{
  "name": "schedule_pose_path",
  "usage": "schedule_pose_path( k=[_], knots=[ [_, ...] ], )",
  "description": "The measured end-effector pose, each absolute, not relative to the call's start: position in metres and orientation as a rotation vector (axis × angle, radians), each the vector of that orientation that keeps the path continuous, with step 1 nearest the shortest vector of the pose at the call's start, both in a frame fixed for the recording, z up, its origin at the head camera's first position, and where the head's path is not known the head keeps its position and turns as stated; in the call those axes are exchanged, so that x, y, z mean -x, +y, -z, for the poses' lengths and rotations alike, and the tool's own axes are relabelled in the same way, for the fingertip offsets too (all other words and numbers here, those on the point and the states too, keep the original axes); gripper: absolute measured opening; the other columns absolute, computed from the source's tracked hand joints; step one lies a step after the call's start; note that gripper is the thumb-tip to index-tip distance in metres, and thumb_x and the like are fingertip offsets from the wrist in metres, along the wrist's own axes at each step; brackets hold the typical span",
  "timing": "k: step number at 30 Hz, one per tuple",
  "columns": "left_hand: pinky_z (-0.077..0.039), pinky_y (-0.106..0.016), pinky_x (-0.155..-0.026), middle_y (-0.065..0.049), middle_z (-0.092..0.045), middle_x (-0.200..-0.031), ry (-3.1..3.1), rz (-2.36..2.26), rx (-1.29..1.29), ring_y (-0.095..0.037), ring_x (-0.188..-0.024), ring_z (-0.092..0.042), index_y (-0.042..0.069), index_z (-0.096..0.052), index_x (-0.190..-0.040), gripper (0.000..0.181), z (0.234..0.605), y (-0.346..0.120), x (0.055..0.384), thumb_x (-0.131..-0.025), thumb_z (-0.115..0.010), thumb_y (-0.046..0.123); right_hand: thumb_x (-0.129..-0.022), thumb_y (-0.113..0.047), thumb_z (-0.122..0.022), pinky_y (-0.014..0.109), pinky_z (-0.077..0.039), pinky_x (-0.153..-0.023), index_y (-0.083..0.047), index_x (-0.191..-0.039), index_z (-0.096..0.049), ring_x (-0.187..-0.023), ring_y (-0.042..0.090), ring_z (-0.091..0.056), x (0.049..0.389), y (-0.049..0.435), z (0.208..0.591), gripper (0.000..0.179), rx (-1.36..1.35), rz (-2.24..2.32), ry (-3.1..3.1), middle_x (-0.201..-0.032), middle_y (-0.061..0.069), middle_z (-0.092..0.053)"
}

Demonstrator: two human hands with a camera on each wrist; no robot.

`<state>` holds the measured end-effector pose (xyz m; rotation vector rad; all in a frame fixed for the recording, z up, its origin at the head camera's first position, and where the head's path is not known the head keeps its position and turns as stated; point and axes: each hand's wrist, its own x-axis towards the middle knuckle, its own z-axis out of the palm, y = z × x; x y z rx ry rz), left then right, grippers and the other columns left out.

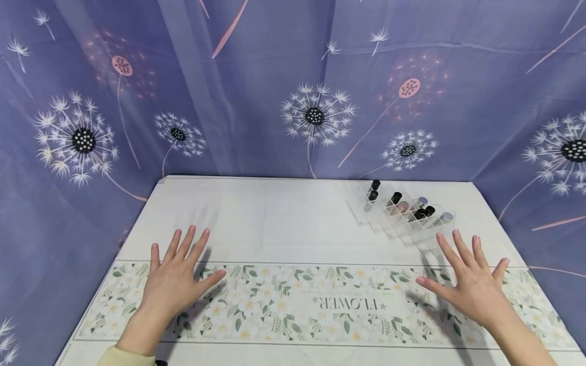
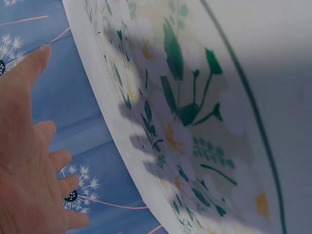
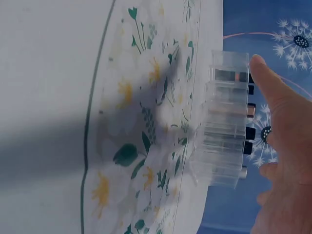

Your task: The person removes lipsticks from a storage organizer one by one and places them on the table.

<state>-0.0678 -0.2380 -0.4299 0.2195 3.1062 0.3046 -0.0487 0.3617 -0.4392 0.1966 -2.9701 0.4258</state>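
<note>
My left hand (image 1: 171, 282) hovers over the left part of the flowered strip, palm down and fingers spread, holding nothing. On the other side, my right hand (image 1: 476, 287) is likewise spread above the strip, its fingertips just in front of a clear organizer (image 1: 389, 229). Several tubes stand in the organizer's compartments, among them a black-capped tube (image 1: 396, 197), a pinkish one (image 1: 402, 207) and a silver-capped one (image 1: 446, 218). In the right wrist view the organizer (image 3: 224, 122) shows from the side, past the thumb of my right hand (image 3: 287, 146).
A white table cover (image 1: 256, 218) carries a printed flower band (image 1: 293, 325) with the word FLOWER. Purple-blue curtains (image 1: 256, 101) with dandelion prints hang along the back and both sides of the table.
</note>
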Motion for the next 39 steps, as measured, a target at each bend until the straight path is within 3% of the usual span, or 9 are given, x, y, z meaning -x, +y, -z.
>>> schedule_pose_path(
  k=[12,22,28,39],
  knots=[
    [0.015,-0.074,-0.124,-0.011,-0.011,-0.180,3.099,-0.310,-0.220,-0.042,-0.165,-0.004,0.028,-0.015,-0.174,0.105,0.429,-0.237,0.068,-0.094,-0.055,0.082,-0.087,-0.052,-0.086,0.088,0.024,-0.103,-0.019,-0.174,-0.006,-0.157,0.059,0.012,0.054,0.380,0.436,0.123,-0.147,-0.576,-2.932,-0.175,0.029,0.001],
    [0.010,-0.074,-0.125,-0.011,-0.011,-0.180,3.139,-0.304,-0.290,-0.042,-0.164,-0.008,0.026,-0.016,-0.174,0.105,0.421,-0.235,0.074,-0.094,-0.057,0.081,-0.087,-0.041,-0.089,0.082,0.018,-0.113,-0.005,-0.171,0.003,-0.158,0.058,0.011,0.069,0.394,0.431,0.130,-0.134,-0.727,-2.902,-0.173,0.034,0.005],
    [0.008,-0.072,-0.127,-0.010,-0.011,-0.180,3.134,-0.334,-0.321,-0.042,-0.164,-0.011,0.026,-0.017,-0.174,0.106,0.418,-0.231,0.082,-0.093,-0.058,0.081,-0.090,-0.036,-0.088,0.076,0.016,-0.119,-0.006,-0.171,0.010,-0.157,0.058,0.013,0.079,0.400,0.430,0.130,-0.129,-0.850,-2.909,-0.173,0.033,0.009],
    [-0.003,-0.075,-0.126,-0.013,-0.016,-0.179,3.128,-0.411,-0.419,-0.044,-0.163,-0.016,0.023,-0.020,-0.173,0.106,0.413,-0.228,0.095,-0.093,-0.064,0.077,-0.093,-0.033,-0.085,0.082,0.003,-0.118,-0.010,-0.169,0.017,-0.155,0.062,0.010,0.094,0.410,0.435,0.129,-0.100,-1.026,-2.927,-0.174,0.029,0.016]
  ],
)
